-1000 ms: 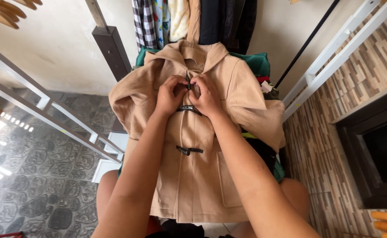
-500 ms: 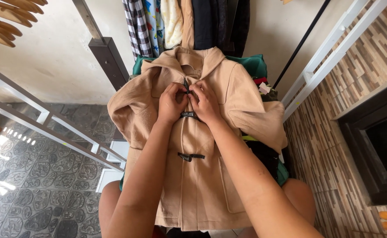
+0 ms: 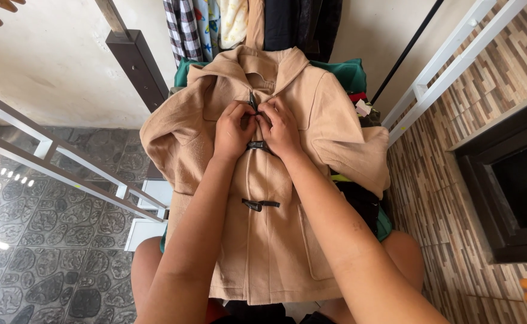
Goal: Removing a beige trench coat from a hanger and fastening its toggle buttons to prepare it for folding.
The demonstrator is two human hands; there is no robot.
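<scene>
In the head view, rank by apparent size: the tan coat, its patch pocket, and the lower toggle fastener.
1. Tan coat, by far the largest.
2. Patch pocket.
3. Lower toggle, smallest.
All lie on one garment, so nearness hardly skews this.

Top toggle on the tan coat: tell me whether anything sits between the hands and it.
Nothing visible does. The left hand and right hand already rest on the tan coat at its upper front, their fingers pinched around the top toggle, which they mostly hide. The lower toggle lies uncovered below.
</scene>
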